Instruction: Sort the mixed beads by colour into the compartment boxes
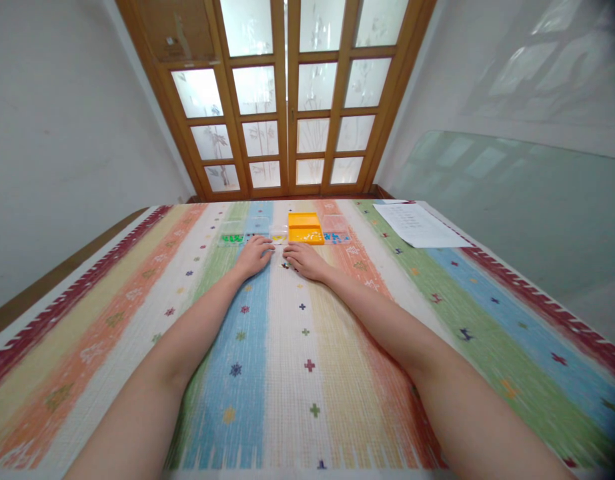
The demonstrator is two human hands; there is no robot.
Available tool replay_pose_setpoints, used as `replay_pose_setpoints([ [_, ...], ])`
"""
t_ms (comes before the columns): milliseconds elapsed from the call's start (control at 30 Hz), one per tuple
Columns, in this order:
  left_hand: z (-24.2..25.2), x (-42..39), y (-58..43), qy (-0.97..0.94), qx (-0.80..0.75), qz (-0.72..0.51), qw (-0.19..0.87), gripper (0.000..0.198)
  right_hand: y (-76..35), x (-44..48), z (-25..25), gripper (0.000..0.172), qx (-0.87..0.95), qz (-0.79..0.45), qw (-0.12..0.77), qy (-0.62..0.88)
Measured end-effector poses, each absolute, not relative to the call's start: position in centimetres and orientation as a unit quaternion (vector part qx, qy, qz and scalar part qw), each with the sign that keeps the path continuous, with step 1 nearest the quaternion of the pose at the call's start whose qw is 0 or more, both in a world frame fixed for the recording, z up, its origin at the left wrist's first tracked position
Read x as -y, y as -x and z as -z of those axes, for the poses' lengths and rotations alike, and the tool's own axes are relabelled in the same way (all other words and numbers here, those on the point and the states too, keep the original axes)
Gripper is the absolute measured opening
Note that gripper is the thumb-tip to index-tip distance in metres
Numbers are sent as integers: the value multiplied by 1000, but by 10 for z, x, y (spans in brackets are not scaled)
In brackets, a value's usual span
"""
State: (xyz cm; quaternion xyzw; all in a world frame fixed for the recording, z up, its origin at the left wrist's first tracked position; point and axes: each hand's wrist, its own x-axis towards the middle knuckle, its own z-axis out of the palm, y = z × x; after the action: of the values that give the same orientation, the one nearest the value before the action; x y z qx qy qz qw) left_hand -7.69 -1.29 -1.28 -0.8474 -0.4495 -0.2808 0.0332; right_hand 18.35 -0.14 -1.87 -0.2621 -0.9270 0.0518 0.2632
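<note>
My left hand (256,255) rests on the striped tablecloth, its bent fingers drawn together and pointing right. Facing it across a narrow gap, my right hand (306,261) has its fingers curled inward. Anything pinched in either hand is too small to make out. Just beyond the right hand stands an open orange box (304,223) with small pale pieces in its near half. Clear boxes flank it: one holds green pieces (232,239), another blue pieces (332,237). Some yellow pieces (278,239) show between the hands. A few tiny dark bits (285,265) lie beside my right fingers.
A striped tablecloth (287,400) covers the table. Printed white paper (420,225) lies at the far right. Beyond the far edge are wooden doors with glass panes (260,90). A glass sheet (512,193) leans along the right wall.
</note>
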Motion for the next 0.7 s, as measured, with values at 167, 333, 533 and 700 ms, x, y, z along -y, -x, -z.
replay_pose_setpoints([
  [167,12,13,76,850,448,275,32,26,-183,2,18,36,924,-61,260,273],
  [333,11,15,74,848,454,274,24,26,-183,4,16,36,923,-62,266,272],
  [533,10,17,73,846,458,271,10,26,-183,6,12,38,920,-67,270,276],
  [700,11,16,74,849,453,271,15,27,-185,2,14,41,892,-61,310,325],
])
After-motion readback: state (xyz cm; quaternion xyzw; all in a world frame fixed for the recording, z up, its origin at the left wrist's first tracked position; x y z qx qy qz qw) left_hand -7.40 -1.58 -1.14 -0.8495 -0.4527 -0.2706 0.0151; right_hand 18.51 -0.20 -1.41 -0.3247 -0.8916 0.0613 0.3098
